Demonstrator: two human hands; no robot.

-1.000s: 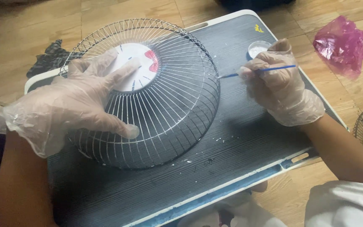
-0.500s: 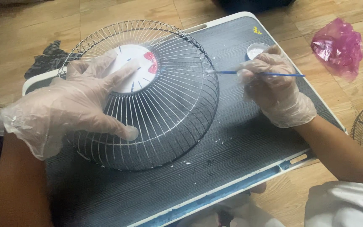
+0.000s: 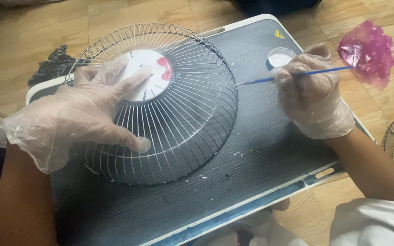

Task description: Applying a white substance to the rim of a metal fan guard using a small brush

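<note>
The wire fan guard [image 3: 160,105] lies dome-up on the left half of the dark table [image 3: 274,155], its white centre disc [image 3: 144,75] facing up and slightly left. My left hand [image 3: 83,114] rests spread and flat on its wires. My right hand [image 3: 313,98] pinches a thin blue brush [image 3: 292,75], long axis left-right, tip touching the guard's right rim. A small white pot [image 3: 281,57] sits just beyond. Bare tabletop lies near me; a pink bag [image 3: 368,50] lies on the floor, far right.

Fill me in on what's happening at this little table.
A person in clear gloves steadies a wire fan guard dome-up on a dark lap table with the left hand. The right hand holds a thin blue brush, its tip at the guard's rim. A small dish of white paint sits just behind.
</note>
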